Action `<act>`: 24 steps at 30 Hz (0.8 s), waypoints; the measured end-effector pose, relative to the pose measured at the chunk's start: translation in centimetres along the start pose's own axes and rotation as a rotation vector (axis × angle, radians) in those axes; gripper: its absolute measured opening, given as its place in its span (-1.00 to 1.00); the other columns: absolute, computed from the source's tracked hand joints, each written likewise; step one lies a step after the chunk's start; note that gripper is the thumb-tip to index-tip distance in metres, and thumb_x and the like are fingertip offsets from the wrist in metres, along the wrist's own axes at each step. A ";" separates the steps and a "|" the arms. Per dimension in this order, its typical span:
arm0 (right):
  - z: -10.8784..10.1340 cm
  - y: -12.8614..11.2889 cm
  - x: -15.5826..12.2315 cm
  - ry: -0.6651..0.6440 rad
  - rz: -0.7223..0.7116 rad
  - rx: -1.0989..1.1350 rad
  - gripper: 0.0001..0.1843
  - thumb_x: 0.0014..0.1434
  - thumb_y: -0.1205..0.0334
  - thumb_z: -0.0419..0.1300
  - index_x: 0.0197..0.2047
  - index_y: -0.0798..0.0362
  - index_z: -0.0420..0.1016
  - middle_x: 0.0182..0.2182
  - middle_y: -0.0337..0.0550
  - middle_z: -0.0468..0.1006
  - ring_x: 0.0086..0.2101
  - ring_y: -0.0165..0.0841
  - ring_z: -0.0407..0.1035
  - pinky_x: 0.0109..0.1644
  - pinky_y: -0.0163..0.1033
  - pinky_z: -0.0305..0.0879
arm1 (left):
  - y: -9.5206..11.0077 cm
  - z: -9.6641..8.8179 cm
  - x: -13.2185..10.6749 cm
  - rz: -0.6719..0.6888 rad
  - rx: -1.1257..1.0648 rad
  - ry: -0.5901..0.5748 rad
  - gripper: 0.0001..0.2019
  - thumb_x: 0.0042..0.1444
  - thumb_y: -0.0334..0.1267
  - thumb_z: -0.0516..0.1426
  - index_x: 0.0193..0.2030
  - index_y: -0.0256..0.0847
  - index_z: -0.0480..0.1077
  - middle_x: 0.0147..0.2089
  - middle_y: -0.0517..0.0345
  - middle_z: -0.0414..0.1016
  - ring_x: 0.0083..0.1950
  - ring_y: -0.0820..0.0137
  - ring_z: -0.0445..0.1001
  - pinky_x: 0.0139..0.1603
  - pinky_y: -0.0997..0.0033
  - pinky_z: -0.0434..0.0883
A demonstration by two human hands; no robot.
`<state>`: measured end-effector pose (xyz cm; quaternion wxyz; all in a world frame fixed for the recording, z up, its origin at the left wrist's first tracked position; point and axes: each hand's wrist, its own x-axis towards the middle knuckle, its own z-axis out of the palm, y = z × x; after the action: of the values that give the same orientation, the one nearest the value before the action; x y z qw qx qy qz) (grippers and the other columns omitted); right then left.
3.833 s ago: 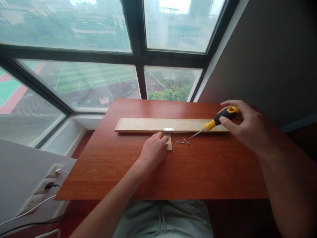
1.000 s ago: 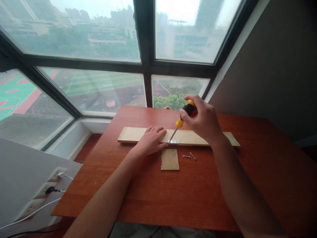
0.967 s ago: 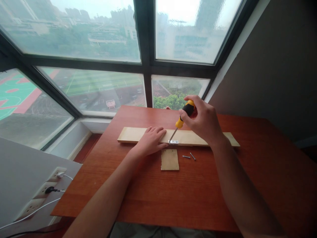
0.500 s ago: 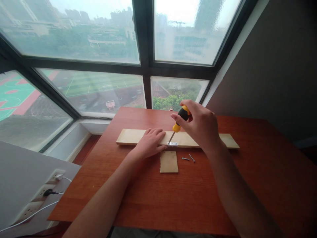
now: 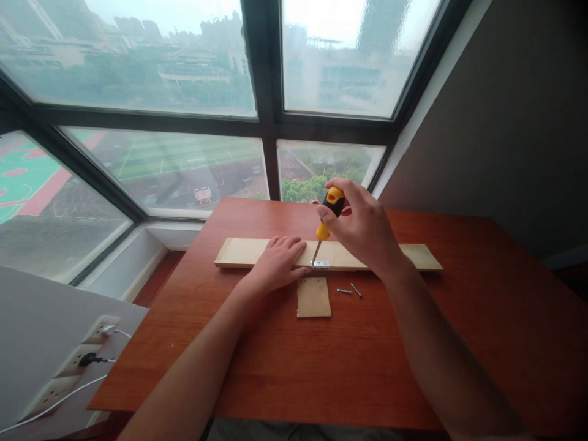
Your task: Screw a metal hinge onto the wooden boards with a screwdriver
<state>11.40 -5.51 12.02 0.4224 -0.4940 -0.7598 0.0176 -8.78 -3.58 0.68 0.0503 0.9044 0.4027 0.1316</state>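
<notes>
A long pale wooden board lies crosswise on the table. My left hand rests flat on it, fingers stretched over its top and thumb along the near edge by a small metal hinge. A yellow and black screwdriver is gripped in my right hand, leaning slightly, its handle uppermost. The shaft's tip meets the left end of the hinge; any screw head under it is too small to make out. Just in front lies a small square wooden piece with two holes near its far edge.
Two loose screws lie to the right of the square piece. The reddish-brown table stands against large windows. Wall sockets with plugs and a white cable are at the lower left. A dark wall rises on the right.
My right hand has tilted the screwdriver more upright, its handle swinging a little left and toward me. The left hand keeps its place on the board. The view has shifted slightly.
</notes>
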 end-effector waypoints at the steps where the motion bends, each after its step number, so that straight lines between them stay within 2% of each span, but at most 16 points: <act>1: 0.1 0.1 0.0 0.024 -0.008 -0.023 -0.67 0.22 0.10 0.15 0.05 -0.06 0.39 -0.11 -0.10 0.52 -0.20 -0.23 0.42 -0.12 -0.11 0.39 | 0.0 0.0 0.0 -0.001 -0.003 0.001 -0.49 0.19 0.02 0.15 0.22 -0.12 0.27 0.26 -0.08 0.32 0.21 0.09 0.31 0.27 0.04 0.18; 4: 0.1 0.2 0.0 0.059 -0.029 -0.012 -0.63 0.23 0.14 0.15 0.11 -0.06 0.38 -0.11 -0.10 0.53 -0.19 -0.23 0.43 -0.07 -0.09 0.39 | 0.0 0.0 0.0 -0.005 -0.011 0.005 -0.49 0.18 0.02 0.15 0.21 -0.13 0.27 0.26 -0.08 0.32 0.22 0.08 0.31 0.27 0.06 0.19; 8: 0.1 -0.2 -0.1 0.017 -0.008 0.115 -0.55 0.19 0.28 0.09 0.17 -0.05 0.30 -0.09 -0.10 0.55 -0.16 -0.24 0.45 -0.02 -0.07 0.39 | 0.0 0.1 0.1 -0.008 -0.016 0.002 -0.49 0.18 0.02 0.15 0.22 -0.13 0.27 0.26 -0.08 0.33 0.22 0.08 0.31 0.26 0.06 0.20; 11: 0.1 -0.3 0.0 0.025 -0.026 0.106 -0.66 0.21 0.19 0.12 0.06 -0.04 0.37 -0.11 -0.11 0.54 -0.17 -0.25 0.43 -0.03 -0.08 0.39 | -0.1 0.2 0.1 -0.006 -0.016 0.000 -0.48 0.18 0.01 0.16 0.22 -0.14 0.26 0.26 -0.08 0.33 0.23 0.08 0.31 0.26 0.05 0.20; 14: 0.2 -0.2 0.0 0.057 -0.035 0.038 -0.67 0.21 0.08 0.17 0.02 -0.03 0.43 -0.12 -0.09 0.52 -0.19 -0.24 0.42 -0.06 -0.09 0.40 | -0.1 0.3 0.1 -0.002 -0.013 0.008 -0.48 0.17 0.01 0.16 0.21 -0.15 0.27 0.26 -0.08 0.33 0.24 0.07 0.29 0.27 0.04 0.19; 20: 0.0 -0.5 0.0 0.021 -0.031 0.146 -0.54 0.16 0.34 0.08 0.15 -0.04 0.33 -0.05 -0.10 0.55 -0.07 -0.23 0.44 0.07 -0.05 0.35 | -0.1 0.2 0.1 -0.004 -0.021 0.012 -0.49 0.18 0.02 0.15 0.21 -0.14 0.27 0.27 -0.08 0.33 0.25 0.07 0.29 0.27 0.04 0.20; 24: -0.1 -0.5 0.0 0.029 -0.038 0.072 -0.66 0.21 0.20 0.13 0.06 -0.02 0.41 -0.09 -0.08 0.54 -0.12 -0.21 0.43 0.01 -0.07 0.36 | -0.1 0.2 0.1 -0.007 -0.023 0.009 -0.49 0.18 0.02 0.15 0.21 -0.14 0.27 0.27 -0.08 0.32 0.25 0.07 0.29 0.28 0.03 0.19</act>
<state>11.12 -5.81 12.33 0.4512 -0.4643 -0.7615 0.0298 -8.74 -3.42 0.51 0.0594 0.9018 0.4043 0.1404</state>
